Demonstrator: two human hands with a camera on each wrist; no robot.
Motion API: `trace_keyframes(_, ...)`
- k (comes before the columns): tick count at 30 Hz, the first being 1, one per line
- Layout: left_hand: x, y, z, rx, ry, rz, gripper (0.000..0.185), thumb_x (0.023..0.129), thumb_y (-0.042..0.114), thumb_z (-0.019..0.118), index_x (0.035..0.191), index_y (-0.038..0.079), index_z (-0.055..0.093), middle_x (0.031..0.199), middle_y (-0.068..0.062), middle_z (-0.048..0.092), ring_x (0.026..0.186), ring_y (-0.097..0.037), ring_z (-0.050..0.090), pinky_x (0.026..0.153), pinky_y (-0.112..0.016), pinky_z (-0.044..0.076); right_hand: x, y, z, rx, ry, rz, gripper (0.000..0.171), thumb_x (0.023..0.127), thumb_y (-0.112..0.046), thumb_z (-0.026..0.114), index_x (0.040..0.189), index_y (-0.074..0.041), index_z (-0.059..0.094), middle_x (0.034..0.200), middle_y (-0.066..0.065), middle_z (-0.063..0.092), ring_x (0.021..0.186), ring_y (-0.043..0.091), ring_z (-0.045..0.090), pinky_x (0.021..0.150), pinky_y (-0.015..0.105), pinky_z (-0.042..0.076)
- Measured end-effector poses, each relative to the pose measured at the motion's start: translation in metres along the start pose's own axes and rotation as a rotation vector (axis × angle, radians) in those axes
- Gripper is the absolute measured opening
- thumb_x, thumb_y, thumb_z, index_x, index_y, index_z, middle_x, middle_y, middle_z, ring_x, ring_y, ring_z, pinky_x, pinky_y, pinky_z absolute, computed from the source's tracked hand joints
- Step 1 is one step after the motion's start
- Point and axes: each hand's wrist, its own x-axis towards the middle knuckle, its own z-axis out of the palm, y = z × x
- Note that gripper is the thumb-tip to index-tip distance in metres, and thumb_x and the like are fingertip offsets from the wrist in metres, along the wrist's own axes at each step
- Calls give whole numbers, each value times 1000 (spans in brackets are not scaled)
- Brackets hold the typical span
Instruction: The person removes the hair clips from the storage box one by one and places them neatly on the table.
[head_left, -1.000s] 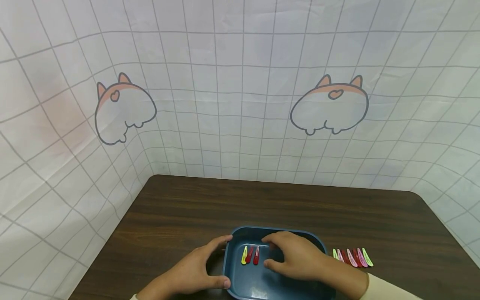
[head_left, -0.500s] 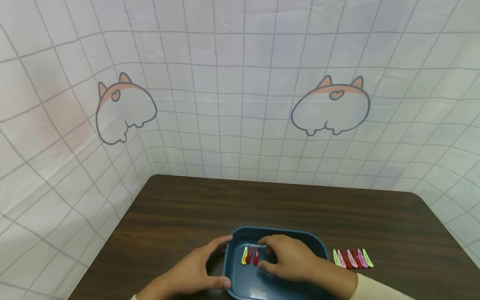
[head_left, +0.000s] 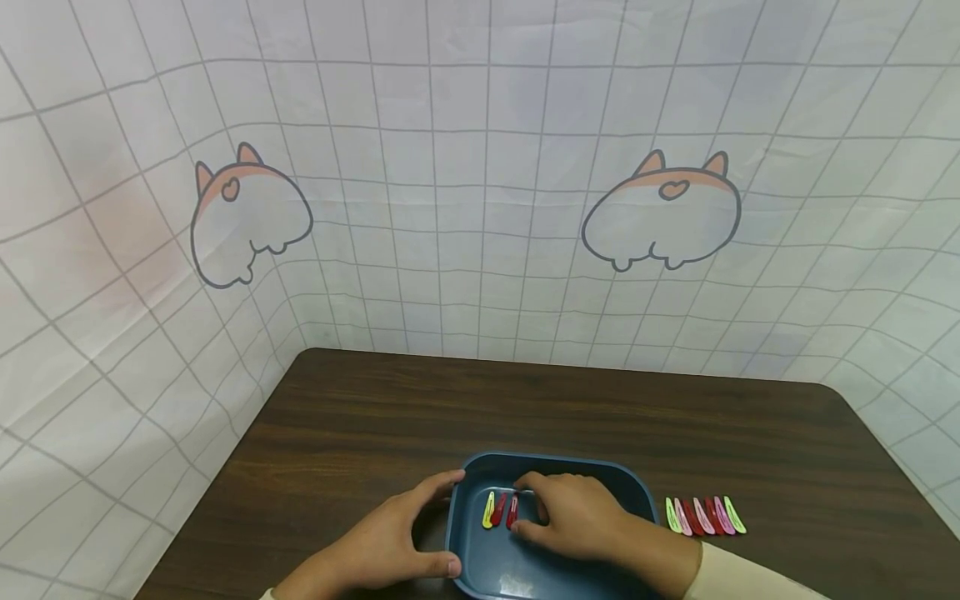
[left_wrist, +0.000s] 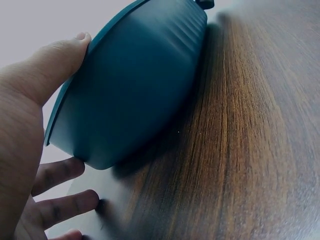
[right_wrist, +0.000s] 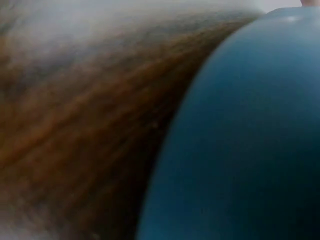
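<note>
A dark blue tray point(head_left: 553, 461) stands on the brown table point(head_left: 525, 408) near its front edge. My left hand point(head_left: 438, 525) grips the tray's left rim, thumb at the near corner and a finger at the far corner. The left wrist view shows the thumb point(left_wrist: 62, 57) on the rim of the tray point(left_wrist: 140, 85) and fingers point(left_wrist: 60, 172) below it. My right hand point(head_left: 525, 508) is inside the tray, fingers bent, their tips touching a red hair clip point(head_left: 512, 512). Beside it lie another red clip point(head_left: 499, 508) and a yellow clip point(head_left: 488, 510).
A row of several green, pink and red hair clips point(head_left: 705, 515) lies on the table just right of the tray. A white gridded cloth with cartoon prints point(head_left: 480, 208) walls the table at the back and sides. The right wrist view shows only the tray wall point(right_wrist: 250, 150) and tabletop point(right_wrist: 75, 125).
My right hand has slid left inside the tray until its fingertips reach the nearest red clip. The left hand and the tray have stayed put.
</note>
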Motion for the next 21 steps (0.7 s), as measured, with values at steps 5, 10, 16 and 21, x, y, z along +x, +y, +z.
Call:
trace_keyframes(5, 0, 0, 0, 9, 6, 10, 92, 85, 53, 81, 159, 37, 29, 143, 6, 56, 130, -24, 54, 105, -66, 38, 0, 2, 3, 9, -28, 16, 56, 91, -58, 69, 128, -17, 66, 63, -16, 47, 52, 3, 44, 45, 26, 35)
trace_keyframes(10, 0, 0, 1, 19, 12, 12, 93, 85, 53, 81, 160, 37, 28, 143, 6, 56, 129, -24, 54, 104, -65, 40, 2, 4, 7, 4, -42, 16, 58, 91, -60, 68, 130, -16, 65, 63, -15, 48, 52, 3, 45, 44, 26, 36)
trace_keyframes(16, 0, 0, 1, 27, 18, 20, 93, 85, 53, 81, 160, 37, 28, 144, 6, 55, 130, -25, 54, 103, -64, 40, 4, 5, 10, -14, -55, 20, 58, 91, -62, 67, 129, -18, 66, 64, -15, 48, 54, 4, 46, 46, 27, 36)
trace_keyframes(21, -1, -1, 1, 18, 15, 20, 93, 85, 52, 81, 160, 37, 28, 144, 6, 55, 130, -24, 54, 104, -63, 40, 3, 5, 9, -15, -60, 22, 59, 91, -63, 67, 128, -18, 67, 65, -15, 48, 54, 4, 45, 47, 27, 36)
